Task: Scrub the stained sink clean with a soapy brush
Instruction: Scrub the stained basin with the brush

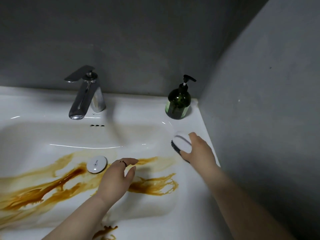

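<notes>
Position of the brush (181, 144) settles the coming move: it is at the right edge of the sink (43, 108), gripped from above by the right hand (201, 153), whose fingers curl round its white back with the dark bristles turned down and to the left. Blur hides whether the bristles touch the porcelain or hang just above it. Its long axis runs roughly along the right rim, pointing toward the soap bottle (178, 103), which stands upright beyond it in the back right corner of the surface, near but apart. The brown stains (52, 186) lie the other way, left of the brush and closer to the person, spread across the basin floor on both sides of the drain plug (96, 164). The left hand (117, 177) hovers over the basin beside the plug, fingers loosely spread and holding nothing, a ring on one finger. The stains look whole and no foam shows on the bristles, so I judge that soap comes first: the right hand is nearer the bottle, while the free left hand would have to cross the basin to press the pump
</notes>
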Demonstrator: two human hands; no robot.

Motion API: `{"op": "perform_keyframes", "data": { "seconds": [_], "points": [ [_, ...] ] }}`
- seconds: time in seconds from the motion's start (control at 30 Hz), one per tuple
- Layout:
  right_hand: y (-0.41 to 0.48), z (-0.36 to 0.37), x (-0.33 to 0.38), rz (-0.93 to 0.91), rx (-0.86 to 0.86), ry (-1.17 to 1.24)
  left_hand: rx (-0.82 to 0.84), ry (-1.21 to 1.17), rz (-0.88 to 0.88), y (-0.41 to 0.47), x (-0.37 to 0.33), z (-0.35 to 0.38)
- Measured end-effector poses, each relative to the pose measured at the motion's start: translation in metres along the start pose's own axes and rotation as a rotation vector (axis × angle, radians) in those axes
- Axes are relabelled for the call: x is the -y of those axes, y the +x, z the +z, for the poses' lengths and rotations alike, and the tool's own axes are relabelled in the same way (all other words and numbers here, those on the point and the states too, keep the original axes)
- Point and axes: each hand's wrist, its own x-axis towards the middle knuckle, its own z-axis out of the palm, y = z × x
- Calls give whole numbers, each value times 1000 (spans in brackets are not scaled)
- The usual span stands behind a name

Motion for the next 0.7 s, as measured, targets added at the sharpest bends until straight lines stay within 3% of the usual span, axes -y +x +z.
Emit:
{"op": "perform_keyframes", "data": {
  "seconds": [0.1, 0.27, 0.43, 0.6, 0.7],
  "points": [
    [15, -13, -3, 131, -65, 53, -25, 7, 5, -2, 4, -7],
    [-28, 3, 4, -80, 26, -62, -47, 51, -10, -10, 18, -24],
    [5, -8, 8, 169, -90, 68, -53, 125, -1, -19, 28, -40],
    [-44, 15, 21, -115, 40, -206, -72, 153, -23, -41, 47, -72],
    [-47, 7, 27, 42, -34, -110, -73, 141, -32, -57, 56, -87]
  ]
}}
